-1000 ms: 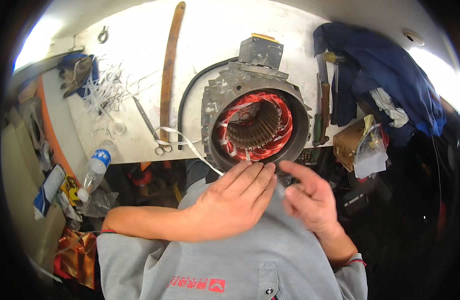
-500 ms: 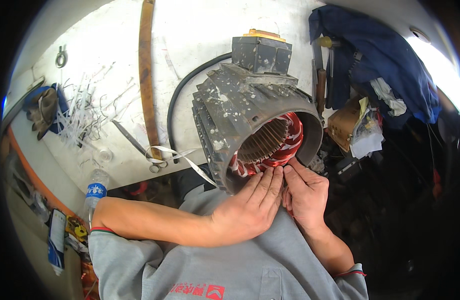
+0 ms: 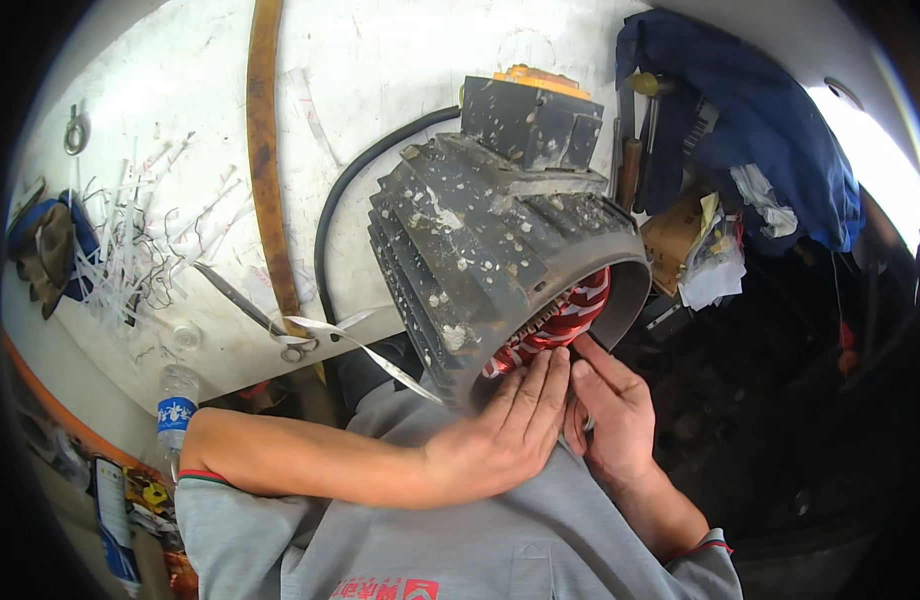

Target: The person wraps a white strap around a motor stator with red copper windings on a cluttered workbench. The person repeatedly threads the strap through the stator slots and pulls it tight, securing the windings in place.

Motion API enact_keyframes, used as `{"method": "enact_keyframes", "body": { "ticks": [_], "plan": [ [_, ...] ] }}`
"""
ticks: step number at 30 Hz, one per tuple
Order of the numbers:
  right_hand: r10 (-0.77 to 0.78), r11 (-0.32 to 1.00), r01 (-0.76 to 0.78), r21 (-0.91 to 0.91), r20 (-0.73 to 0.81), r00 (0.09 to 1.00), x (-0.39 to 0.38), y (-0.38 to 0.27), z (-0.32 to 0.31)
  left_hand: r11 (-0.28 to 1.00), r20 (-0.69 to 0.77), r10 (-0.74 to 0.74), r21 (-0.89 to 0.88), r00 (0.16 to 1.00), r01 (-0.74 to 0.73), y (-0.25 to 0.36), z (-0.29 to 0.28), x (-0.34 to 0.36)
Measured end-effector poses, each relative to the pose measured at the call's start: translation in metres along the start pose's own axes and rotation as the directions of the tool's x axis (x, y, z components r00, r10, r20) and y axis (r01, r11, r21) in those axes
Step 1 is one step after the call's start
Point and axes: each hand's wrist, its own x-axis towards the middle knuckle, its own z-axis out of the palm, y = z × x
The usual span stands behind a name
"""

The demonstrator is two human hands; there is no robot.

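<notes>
A grey, paint-spattered electric motor housing [image 3: 480,230] lies with its round mouth tilted toward me. Inside it, copper-red windings [image 3: 565,320] are bound with white lacing. My left hand [image 3: 500,430] has its fingers stretched out together, the tips against the windings at the lower rim. Beside it, my right hand [image 3: 615,415] has its fingers bent in, thumb close to the left fingertips; whatever lies between them is hidden. A white tape [image 3: 380,365] runs from the bench to the housing's lower left edge.
Scissors [image 3: 245,305], a rusty metal strip [image 3: 265,150] and a black cable [image 3: 345,195] lie on the white bench. Tape scraps [image 3: 140,235] and a water bottle [image 3: 177,405] are at left. Blue cloth [image 3: 750,130], a wooden-handled tool [image 3: 630,170] and a cardboard box [image 3: 675,240] sit at right.
The motor's mouth now shows at a steeper angle, with less of the slotted bore visible. Both hands stay at the lower rim, a little lower in view.
</notes>
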Motion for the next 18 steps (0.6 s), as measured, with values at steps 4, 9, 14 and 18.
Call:
{"method": "enact_keyframes", "body": {
  "ticks": [4,9,14,18],
  "plan": [
    [0.044,0.955,-0.113,0.273,0.248,0.968,-0.005,0.005,-0.008,1.000,0.015,-0.019,0.002,1.000,0.019,0.003,-0.001,0.000],
    [0.052,0.893,-0.185,0.410,0.313,0.948,-0.001,0.012,-0.008,1.000,0.080,0.024,0.005,0.997,-0.024,0.001,-0.003,0.002],
    [-0.027,0.990,-0.005,0.142,0.223,0.975,-0.001,0.002,-0.008,0.996,0.067,-0.065,-0.060,0.996,0.069,0.005,-0.002,0.004],
    [-0.176,0.970,0.186,-0.157,0.074,0.982,0.002,-0.004,-0.017,0.988,0.051,-0.102,-0.112,0.993,0.108,0.008,-0.011,0.013]
  ]
}}
